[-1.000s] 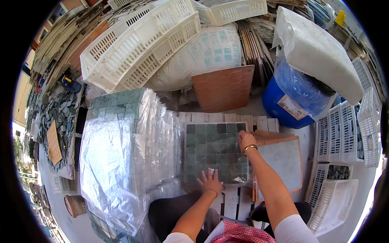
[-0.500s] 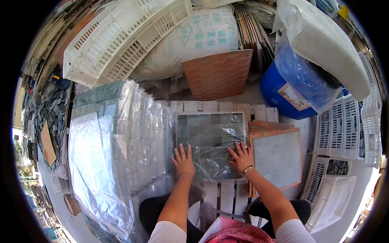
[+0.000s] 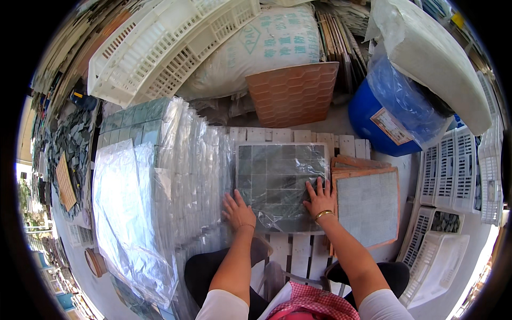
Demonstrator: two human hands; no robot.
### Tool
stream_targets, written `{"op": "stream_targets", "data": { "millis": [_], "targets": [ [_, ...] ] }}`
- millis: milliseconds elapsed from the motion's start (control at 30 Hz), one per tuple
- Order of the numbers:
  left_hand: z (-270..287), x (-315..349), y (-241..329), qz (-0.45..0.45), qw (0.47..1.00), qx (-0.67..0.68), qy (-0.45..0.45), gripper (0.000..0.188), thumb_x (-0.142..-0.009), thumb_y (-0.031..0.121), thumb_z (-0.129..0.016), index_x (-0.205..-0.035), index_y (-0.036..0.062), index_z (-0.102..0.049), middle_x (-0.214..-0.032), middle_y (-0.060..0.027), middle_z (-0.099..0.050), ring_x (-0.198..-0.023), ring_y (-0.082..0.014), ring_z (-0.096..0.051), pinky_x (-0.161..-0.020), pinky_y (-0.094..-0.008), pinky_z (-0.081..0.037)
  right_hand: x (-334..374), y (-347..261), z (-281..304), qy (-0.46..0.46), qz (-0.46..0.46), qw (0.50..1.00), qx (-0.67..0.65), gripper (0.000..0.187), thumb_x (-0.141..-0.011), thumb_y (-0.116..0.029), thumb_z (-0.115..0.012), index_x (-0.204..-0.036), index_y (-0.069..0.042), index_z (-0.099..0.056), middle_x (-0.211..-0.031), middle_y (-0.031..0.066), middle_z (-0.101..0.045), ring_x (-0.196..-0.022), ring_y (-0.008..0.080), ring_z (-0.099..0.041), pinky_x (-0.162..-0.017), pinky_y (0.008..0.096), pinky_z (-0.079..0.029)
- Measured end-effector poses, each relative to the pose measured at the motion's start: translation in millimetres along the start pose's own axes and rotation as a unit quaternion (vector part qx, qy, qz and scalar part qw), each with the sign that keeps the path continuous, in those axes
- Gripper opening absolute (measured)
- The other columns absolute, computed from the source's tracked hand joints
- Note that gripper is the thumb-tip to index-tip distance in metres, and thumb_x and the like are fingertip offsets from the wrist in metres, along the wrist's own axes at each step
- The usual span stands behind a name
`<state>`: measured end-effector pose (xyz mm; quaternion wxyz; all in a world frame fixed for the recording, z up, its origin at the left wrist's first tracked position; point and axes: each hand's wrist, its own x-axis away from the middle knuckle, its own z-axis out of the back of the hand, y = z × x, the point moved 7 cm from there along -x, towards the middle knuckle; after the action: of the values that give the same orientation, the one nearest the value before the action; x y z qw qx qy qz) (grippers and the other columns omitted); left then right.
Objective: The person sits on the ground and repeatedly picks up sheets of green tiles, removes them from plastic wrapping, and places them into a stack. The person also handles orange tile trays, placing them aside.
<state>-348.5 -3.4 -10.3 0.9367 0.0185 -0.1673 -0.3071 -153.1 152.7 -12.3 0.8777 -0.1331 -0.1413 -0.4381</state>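
In front of me lies a square sheet of dark grey-green tiles (image 3: pixel 278 178) in a pale frame, covered by clear plastic film with glossy creases. My right hand (image 3: pixel 321 200) rests open on the sheet's right side, fingers spread, a gold bangle at the wrist. At the lower left edge is my left hand (image 3: pixel 238 212), open too, its fingers pointing toward the neighbouring stack. That tall stack of plastic-wrapped tile sheets (image 3: pixel 130 197) stands to the left, with bunched film edges along its near side. Neither hand grips anything.
Orange-framed mesh trays (image 3: pixel 368 208) lie right of the sheet on a white slatted bench (image 3: pixel 298 255). Behind stand an orange hexagon-patterned panel (image 3: pixel 293 95), a white sack (image 3: pixel 256 50) and a blue drum (image 3: pixel 381 120). White crates (image 3: pixel 448 168) line the right; another crate (image 3: pixel 160 53) sits upper left.
My left hand has slid left, from the film to the sheet's edge. The film lies smoother over the tiles. My right hand stays on the right side, and the whole view has shifted slightly.
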Motion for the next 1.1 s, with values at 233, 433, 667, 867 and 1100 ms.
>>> {"op": "stream_targets", "data": {
  "millis": [233,433,667,867,1100],
  "targets": [
    [-26,47,38,-0.173,0.946,-0.129,-0.242,0.084,-0.072,0.031,-0.062,-0.134,0.0265,-0.006,-0.140,0.0065,0.003,-0.129,-0.0225,-0.003,-0.099,-0.0550,-0.015,-7,17,-1,-0.033,0.005,0.999,-0.010,0.066,-0.075,-0.035,-0.057,-0.131,-0.025,-0.024,-0.137,0.0124,-0.017,-0.125,0.0333,-0.014,-0.096,0.0524,-0.017],
    [-22,28,-1,-0.021,0.948,-0.212,-0.238,0.066,-0.082,0.011,-0.042,-0.134,0.0286,-0.006,-0.141,0.0040,0.004,-0.129,-0.0243,-0.006,-0.098,-0.0561,-0.015,2,4,21,0.036,0.031,0.999,0.027,0.062,-0.076,-0.025,-0.055,-0.130,-0.025,-0.025,-0.137,0.0113,-0.019,-0.126,0.0320,-0.014,-0.096,0.0528,-0.017],
    [-28,48,33,-0.138,0.951,-0.123,-0.247,0.077,-0.075,0.029,-0.058,-0.134,0.0291,-0.008,-0.141,0.0018,0.006,-0.128,-0.0310,-0.001,-0.095,-0.0583,-0.017,78,-51,-29,-0.005,0.199,0.980,-0.026,0.068,-0.068,-0.027,-0.063,-0.127,-0.029,-0.030,-0.137,0.0106,-0.016,-0.126,0.0350,-0.012,-0.094,0.0577,-0.017],
    [-29,38,20,-0.146,0.958,-0.120,-0.217,0.075,-0.076,0.028,-0.058,-0.133,0.0338,-0.009,-0.141,0.0014,0.005,-0.128,-0.0309,0.000,-0.095,-0.0584,-0.019,80,-40,-42,-0.048,0.127,0.991,-0.014,0.068,-0.070,-0.034,-0.061,-0.129,-0.031,-0.027,-0.138,0.0095,-0.012,-0.125,0.0377,-0.010,-0.095,0.0578,-0.016],
    [-33,33,30,-0.133,0.965,-0.080,-0.210,0.074,-0.076,0.026,-0.057,-0.133,0.0325,-0.010,-0.141,0.0006,0.005,-0.128,-0.0308,0.001,-0.095,-0.0575,-0.019,63,-10,-34,-0.048,0.054,0.997,-0.039,0.067,-0.073,-0.044,-0.056,-0.130,-0.031,-0.024,-0.139,0.0100,-0.009,-0.126,0.0361,-0.008,-0.095,0.0570,-0.012]
  ]
}}
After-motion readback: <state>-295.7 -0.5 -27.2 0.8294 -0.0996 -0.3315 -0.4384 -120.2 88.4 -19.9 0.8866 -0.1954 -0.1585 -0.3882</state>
